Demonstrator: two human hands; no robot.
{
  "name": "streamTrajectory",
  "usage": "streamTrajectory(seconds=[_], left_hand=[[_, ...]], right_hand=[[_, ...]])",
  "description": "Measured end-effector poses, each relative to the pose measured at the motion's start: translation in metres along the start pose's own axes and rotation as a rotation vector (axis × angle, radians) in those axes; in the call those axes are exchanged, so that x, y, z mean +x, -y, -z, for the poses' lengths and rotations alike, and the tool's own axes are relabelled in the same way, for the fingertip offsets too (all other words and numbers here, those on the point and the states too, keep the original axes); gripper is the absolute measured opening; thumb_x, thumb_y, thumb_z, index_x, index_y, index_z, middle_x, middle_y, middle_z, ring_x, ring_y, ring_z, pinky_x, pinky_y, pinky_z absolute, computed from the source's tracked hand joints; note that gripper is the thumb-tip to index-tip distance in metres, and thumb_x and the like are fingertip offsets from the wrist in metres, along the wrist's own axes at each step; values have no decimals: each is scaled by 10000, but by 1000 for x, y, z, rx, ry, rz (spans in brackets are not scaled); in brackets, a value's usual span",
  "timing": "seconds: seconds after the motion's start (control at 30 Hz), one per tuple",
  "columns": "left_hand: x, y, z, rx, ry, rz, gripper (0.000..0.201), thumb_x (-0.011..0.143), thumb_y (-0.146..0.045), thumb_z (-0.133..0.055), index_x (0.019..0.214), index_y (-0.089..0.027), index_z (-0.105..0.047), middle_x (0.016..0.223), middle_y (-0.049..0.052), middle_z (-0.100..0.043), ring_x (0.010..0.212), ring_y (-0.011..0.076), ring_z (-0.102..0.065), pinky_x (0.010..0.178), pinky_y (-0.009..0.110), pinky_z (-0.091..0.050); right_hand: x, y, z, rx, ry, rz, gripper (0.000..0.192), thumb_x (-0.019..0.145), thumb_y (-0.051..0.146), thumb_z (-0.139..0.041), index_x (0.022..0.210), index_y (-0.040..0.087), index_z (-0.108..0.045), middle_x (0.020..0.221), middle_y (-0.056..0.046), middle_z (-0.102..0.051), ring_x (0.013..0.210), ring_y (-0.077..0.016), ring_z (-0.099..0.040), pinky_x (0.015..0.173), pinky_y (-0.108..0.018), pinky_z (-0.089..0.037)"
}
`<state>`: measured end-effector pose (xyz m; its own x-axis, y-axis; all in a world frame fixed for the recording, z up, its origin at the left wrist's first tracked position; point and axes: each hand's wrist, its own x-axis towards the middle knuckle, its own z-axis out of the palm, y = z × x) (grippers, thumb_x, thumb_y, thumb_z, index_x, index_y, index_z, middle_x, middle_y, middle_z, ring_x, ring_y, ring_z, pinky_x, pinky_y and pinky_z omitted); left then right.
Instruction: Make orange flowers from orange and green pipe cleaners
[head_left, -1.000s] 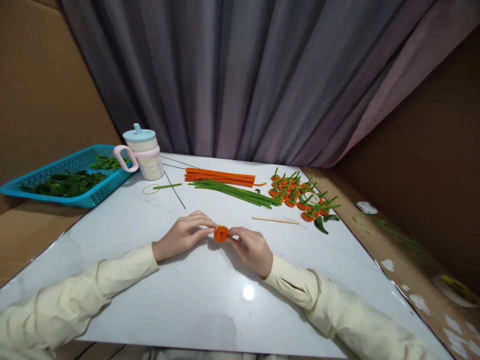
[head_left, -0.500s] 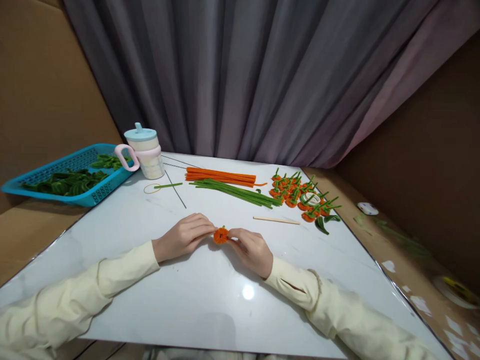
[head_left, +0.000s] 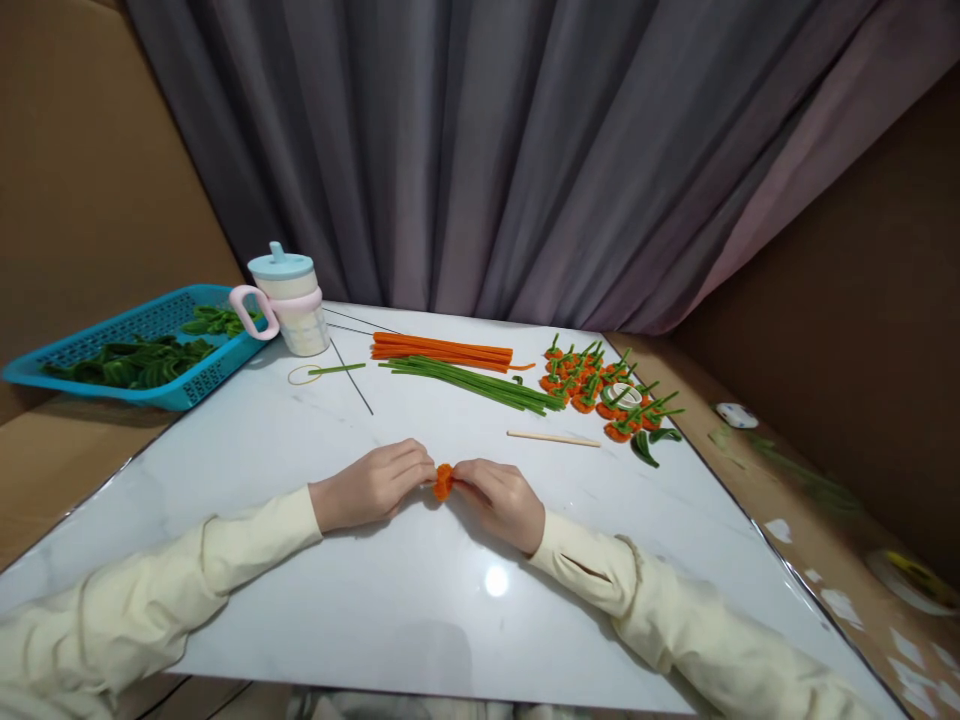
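Note:
Between my two hands is a small orange pipe-cleaner pumpkin, now seen edge-on. My left hand pinches it from the left, fingers pressed together. From the other side the fingertips of my right hand grip it too. Just beyond the hands lie a bundle of green pipe cleaners and a bundle of orange pipe cleaners. A thin wooden stick rests to the right of them. Several finished orange pumpkins with green stems are grouped at the right.
A blue basket with green leaf pieces stands at the left, beside a lidded cup with a pink handle. A tape roll sits among the pumpkins. Dark wires lie near the cup. A grey curtain hangs behind the table.
The orange piece has turned from its round face showing to its narrow side. My left hand has shifted slightly to the right; the right hand has stayed about in place.

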<state>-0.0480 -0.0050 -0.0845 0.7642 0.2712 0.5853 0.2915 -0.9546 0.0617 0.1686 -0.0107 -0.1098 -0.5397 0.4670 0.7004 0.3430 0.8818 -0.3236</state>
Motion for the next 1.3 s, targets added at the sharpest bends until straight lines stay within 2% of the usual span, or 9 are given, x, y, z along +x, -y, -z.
streamTrajectory(seconds=[0.2,0.43,0.7,0.77,0.87,0.93,1.03,1.13,1.3], left_hand=[[0,1,-1,103,-52,-59,260,919,-53,-313,1014,-113,-547,842,128,-636,812,212,-570,727,362,-530],[0,2,-1,102,-35,-93,249,924,-60,-329,1034,-99,-548,837,138,-652,813,215,-589,722,359,-539],[-7,12,-1,98,-68,-42,297,933,-120,-421,1222,-145,-490,976,112,-696,884,219,-622,748,366,-531],[-6,11,1,65,-19,26,379,926,-243,-502,1289,-159,-435,1091,132,-668,969,237,-614,810,387,-510],[-1,7,2,-6,98,138,655,846,-475,-575,1361,-142,-343,1240,190,-577,1129,280,-547,916,420,-448],[1,5,1,-23,136,162,740,826,-517,-575,1391,-135,-289,1274,206,-547,1178,287,-515,949,427,-418],[1,5,-4,0,101,102,629,890,-396,-545,1397,-139,-276,1241,200,-577,1151,261,-547,934,421,-423],[-3,7,-7,-7,43,40,489,925,-287,-512,1361,-143,-343,1165,181,-633,1064,230,-608,898,406,-455],[-5,8,-7,-12,-50,13,417,932,-213,-486,1331,-135,-395,1120,187,-655,987,228,-645,819,394,-501]], right_hand=[[1,-3,1,18,-5,-12,115,916,143,-451,938,171,-560,818,-79,-690,703,-155,-648,635,-255,-533],[1,-3,2,31,11,-8,134,919,154,-444,926,168,-577,805,-75,-697,678,-150,-651,612,-247,-531],[2,-1,4,49,-47,-148,89,886,199,-501,884,178,-587,741,-55,-684,607,-139,-630,578,-236,-521],[3,0,4,49,-52,-178,83,878,208,-507,876,181,-585,727,-48,-676,575,-130,-615,558,-228,-513],[4,2,4,54,-43,-194,79,866,215,-507,869,184,-580,711,-39,-668,564,-127,-607,555,-225,-508],[4,3,3,63,-27,-180,74,863,207,-502,872,187,-572,727,-41,-670,596,-133,-616,579,-229,-512],[4,6,2,88,-8,-131,70,860,176,-494,888,189,-557,773,-56,-675,668,-147,-631,631,-247,-520],[4,8,3,117,7,-100,93,864,154,-482,915,194,-549,798,-58,-673,708,-151,-638,662,-254,-527],[6,9,5,153,14,-118,124,873,169,-478,983,195,-528,870,-66,-659,768,-151,-632,670,-256,-534]])
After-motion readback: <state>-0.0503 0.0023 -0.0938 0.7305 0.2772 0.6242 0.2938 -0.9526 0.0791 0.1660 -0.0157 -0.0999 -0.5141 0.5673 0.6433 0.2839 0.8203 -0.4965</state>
